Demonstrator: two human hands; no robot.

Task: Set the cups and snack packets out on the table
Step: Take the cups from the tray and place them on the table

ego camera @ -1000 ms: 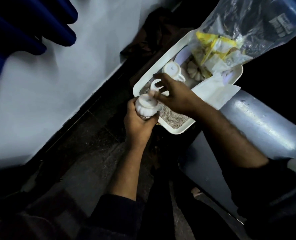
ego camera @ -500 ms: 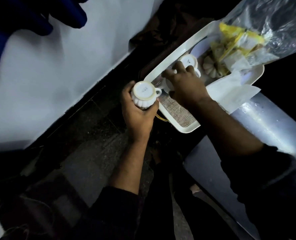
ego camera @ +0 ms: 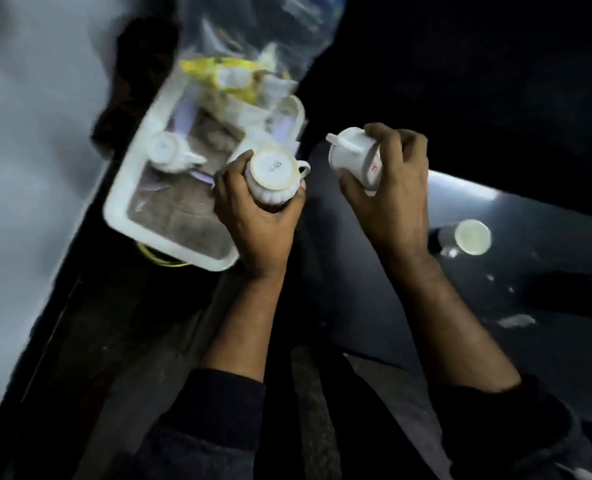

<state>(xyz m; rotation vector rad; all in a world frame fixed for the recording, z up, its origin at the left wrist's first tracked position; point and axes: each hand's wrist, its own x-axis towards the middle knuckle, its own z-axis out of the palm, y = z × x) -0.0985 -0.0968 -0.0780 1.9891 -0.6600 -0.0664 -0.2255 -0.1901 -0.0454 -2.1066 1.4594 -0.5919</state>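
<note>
My left hand grips a white ribbed cup upside down, its base facing me, just off the right edge of the white tray. My right hand holds a second white cup tilted on its side above the dark table. A third cup lies in the tray's far part. Yellow snack packets sit inside a clear plastic bag at the tray's far end. Another white cup rests on the table to the right.
A brown woven mat lines the tray. White paper lies at the tray's right side. A pale wall runs along the left, with dark floor below. A yellow cord shows under the tray's near edge.
My right hand lifted a cup out of the tray and carried it right, over the table. My left hand kept its ribbed cup and shifted right. The view swung right, revealing more table.
</note>
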